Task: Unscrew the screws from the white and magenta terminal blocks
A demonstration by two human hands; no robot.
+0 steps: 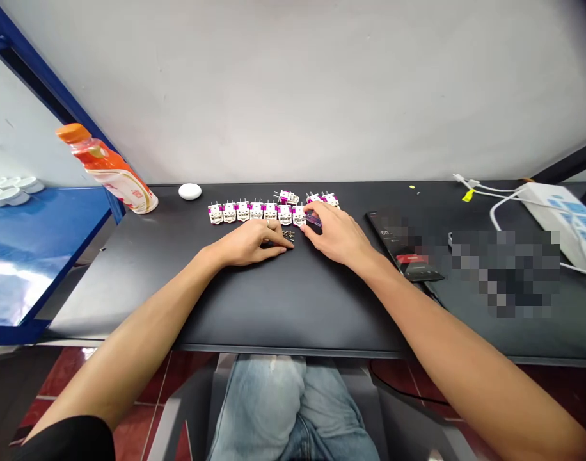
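On the black table, several small white-and-purple parts with metal pins [243,210] stand side by side in a row. My right hand [338,234] is at the row's right end, thumb and index finger closed around a dark purple piece [313,219] beside the last white part [299,216]. My left hand [252,242] rests in front of the row, its fingers bent and close together. Its fingertips are at a small pile of tiny metal pieces, perhaps screws [288,236]; whether one is pinched is hidden. Behind the row lies another white-and-purple part [286,197], with more partly behind my right hand.
An orange-capped bottle [113,173] and a white oval object [190,191] stand at the back left. To the right lie a black phone [389,237], a power strip [566,214] with white cables, and a blurred-out item. A wall [293,96] closes off the back.
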